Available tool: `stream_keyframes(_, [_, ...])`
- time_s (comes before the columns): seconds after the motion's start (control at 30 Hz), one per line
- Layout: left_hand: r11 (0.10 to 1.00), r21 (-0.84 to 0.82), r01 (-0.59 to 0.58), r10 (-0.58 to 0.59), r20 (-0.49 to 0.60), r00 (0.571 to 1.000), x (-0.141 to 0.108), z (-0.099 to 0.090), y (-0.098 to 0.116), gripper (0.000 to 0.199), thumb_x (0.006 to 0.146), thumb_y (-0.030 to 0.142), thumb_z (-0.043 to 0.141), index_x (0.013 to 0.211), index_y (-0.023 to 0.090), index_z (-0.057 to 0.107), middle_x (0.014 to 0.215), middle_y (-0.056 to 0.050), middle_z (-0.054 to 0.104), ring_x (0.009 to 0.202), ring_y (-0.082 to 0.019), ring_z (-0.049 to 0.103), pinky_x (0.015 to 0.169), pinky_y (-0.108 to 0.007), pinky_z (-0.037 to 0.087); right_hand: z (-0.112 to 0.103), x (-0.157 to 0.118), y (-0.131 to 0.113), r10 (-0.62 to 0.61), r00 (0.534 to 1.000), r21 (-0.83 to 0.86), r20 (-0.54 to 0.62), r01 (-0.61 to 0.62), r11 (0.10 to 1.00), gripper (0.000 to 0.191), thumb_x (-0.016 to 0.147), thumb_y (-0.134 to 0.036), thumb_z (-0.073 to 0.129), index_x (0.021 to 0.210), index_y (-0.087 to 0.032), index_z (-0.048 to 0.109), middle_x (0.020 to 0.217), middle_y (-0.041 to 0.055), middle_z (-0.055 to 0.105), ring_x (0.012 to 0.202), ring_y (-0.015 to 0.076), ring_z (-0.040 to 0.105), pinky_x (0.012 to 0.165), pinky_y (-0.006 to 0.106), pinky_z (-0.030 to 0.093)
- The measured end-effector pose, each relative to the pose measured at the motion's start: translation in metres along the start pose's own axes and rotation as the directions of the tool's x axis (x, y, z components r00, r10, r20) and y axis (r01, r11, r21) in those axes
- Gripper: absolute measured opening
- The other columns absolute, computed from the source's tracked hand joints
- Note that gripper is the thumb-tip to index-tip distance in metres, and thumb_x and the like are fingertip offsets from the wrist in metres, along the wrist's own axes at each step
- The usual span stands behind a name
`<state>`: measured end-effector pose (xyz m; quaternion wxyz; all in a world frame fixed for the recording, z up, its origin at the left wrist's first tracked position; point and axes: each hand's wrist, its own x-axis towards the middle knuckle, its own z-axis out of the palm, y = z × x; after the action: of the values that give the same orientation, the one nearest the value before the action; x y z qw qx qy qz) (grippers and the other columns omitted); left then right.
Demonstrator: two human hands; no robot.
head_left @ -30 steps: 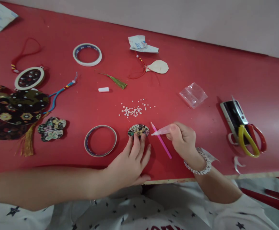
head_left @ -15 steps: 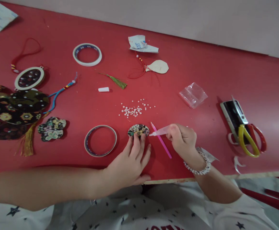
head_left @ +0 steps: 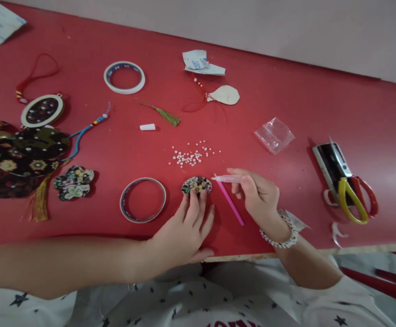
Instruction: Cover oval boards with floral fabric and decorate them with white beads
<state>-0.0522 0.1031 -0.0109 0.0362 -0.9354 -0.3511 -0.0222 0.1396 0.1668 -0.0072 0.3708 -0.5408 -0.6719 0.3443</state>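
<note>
My left hand (head_left: 184,231) lies on the red table, its fingertips pressing on the near edge of a small floral fabric disc (head_left: 197,185). My right hand (head_left: 259,195) pinches a clear plastic tapered dropper (head_left: 227,179) between thumb and fingers, its tip just right of the disc and not touching it. A pink stick (head_left: 231,206) lies on the table under my right hand. A pile of small white beads (head_left: 187,157) is scattered just beyond the disc. A white beaded bracelet (head_left: 279,237) circles my right wrist.
On the red table (head_left: 286,113) are a tape roll (head_left: 124,77), a ring (head_left: 142,200), floral cutouts (head_left: 73,183), a framed ornament (head_left: 42,111), a tassel (head_left: 165,116), a plastic bag (head_left: 274,135), and yellow-and-red scissors (head_left: 353,200) on a phone (head_left: 330,165).
My right hand has turned the dropper from slanted to nearly level, and its tip has moved farther up the table, past the pink stick. My left hand and the disc have not moved.
</note>
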Motion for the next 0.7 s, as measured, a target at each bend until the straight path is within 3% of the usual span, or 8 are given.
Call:
stream_keyframes(0.23, [1.0,-0.007,0.003,-0.003,0.001,1.0,-0.0001,-0.0004,0.0005,0.079,0.08,0.067,0.04,0.126,0.003,0.048,0.128,-0.031,0.048,0.115,-0.044,0.049,0.093,-0.049,0.038,0.0011,0.001,0.0006,0.003,1.0,0.089,0.007,-0.003,0.996,0.027,0.093,-0.03,0.041,0.09,-0.02,0.066,0.054,-0.0056,0.056,0.04,0.0043,0.049,0.044,0.018,0.043])
stream_keyframes(0.4, [1.0,0.005,0.006,-0.006,-0.003,1.0,0.0001,-0.0006,0.0003,0.079,0.08,0.067,0.039,0.126,0.003,0.047,0.128,-0.03,0.049,0.116,-0.044,0.049,0.093,-0.049,0.038,0.0039,0.0028,0.0013,0.093,0.995,0.228,0.029,-0.097,0.969,0.024,0.093,-0.031,0.042,0.09,-0.019,0.063,0.056,-0.0041,0.062,0.043,0.0076,0.059,0.048,0.021,0.05])
stream_keyframes(0.53, [1.0,0.004,0.004,-0.004,-0.008,1.0,-0.0005,-0.0003,0.0005,0.079,0.08,0.067,0.04,0.126,0.003,0.047,0.128,-0.03,0.05,0.115,-0.043,0.05,0.093,-0.049,0.038,0.0067,0.0072,0.0024,0.166,0.982,0.363,0.094,-0.189,0.912,0.017,0.088,-0.032,0.052,0.091,-0.019,0.062,0.06,-0.0042,0.063,0.046,0.0091,0.062,0.049,0.022,0.053])
stream_keyframes(0.7, [1.0,-0.001,0.006,-0.006,-0.012,1.0,-0.0004,0.0008,0.0007,0.078,0.08,0.067,0.039,0.126,0.003,0.047,0.128,-0.03,0.049,0.116,-0.043,0.049,0.094,-0.05,0.037,0.0069,0.0095,0.0032,0.195,0.973,0.383,0.123,-0.227,0.895,0.017,0.079,-0.027,0.064,0.092,-0.019,0.059,0.06,-0.0053,0.064,0.05,0.0092,0.063,0.054,0.022,0.055])
